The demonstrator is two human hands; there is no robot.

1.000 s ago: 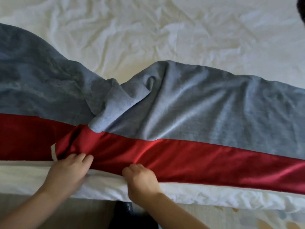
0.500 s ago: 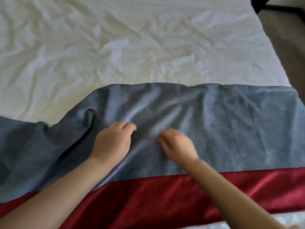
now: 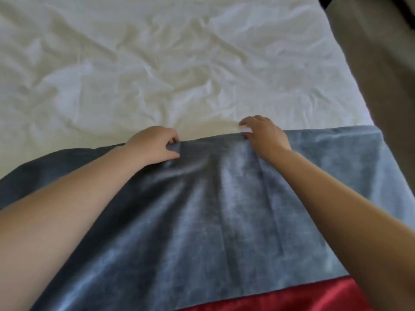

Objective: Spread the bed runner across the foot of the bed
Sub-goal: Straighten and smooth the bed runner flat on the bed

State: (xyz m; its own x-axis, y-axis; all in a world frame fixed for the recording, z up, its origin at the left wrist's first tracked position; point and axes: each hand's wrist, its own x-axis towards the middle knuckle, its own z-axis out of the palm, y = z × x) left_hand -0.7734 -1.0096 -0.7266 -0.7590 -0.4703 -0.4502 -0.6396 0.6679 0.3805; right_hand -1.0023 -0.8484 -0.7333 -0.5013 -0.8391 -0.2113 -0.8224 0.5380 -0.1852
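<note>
Note bed runner [image 3: 224,221] across lower half of frame: grey-blue field over the bed's white sheet [image 3: 157,63], red band [image 3: 292,297] along bottom right, right end level with the bed's side by the floor [image 3: 381,63] at upper right.

Note left hand [image 3: 155,145] left of centre on the runner's far hem: grip clamped, fingers curled, cloth pinched against thumb. Note right hand [image 3: 265,135] right of centre on the same hem: grip closed over the edge too, as far as visible; thumb mostly hidden, sliver of white under the fingertips.

Read step as: drawing far hem toward top of frame to take out slack. Judge right side nearly laid. Note left stretch of hem slanting down toward lower left and out of view.

Observe creases fanning down-frame from between the hands, strongest below the left pinch: probably tension gathered at one point.

To do well:
- Pull with both hands evenly and in parallel, low over the sheet.
- Bring hem between the hands level with the straight stretch at right.
- Check the white sliver under right fingers; avoid dragging the sheet along.
- Let go, then smooth with flat palms from centre outward.
- Move on to lower-left portion and level it likewise.
- Hold red band parallel to the foot edge throughout.
</note>
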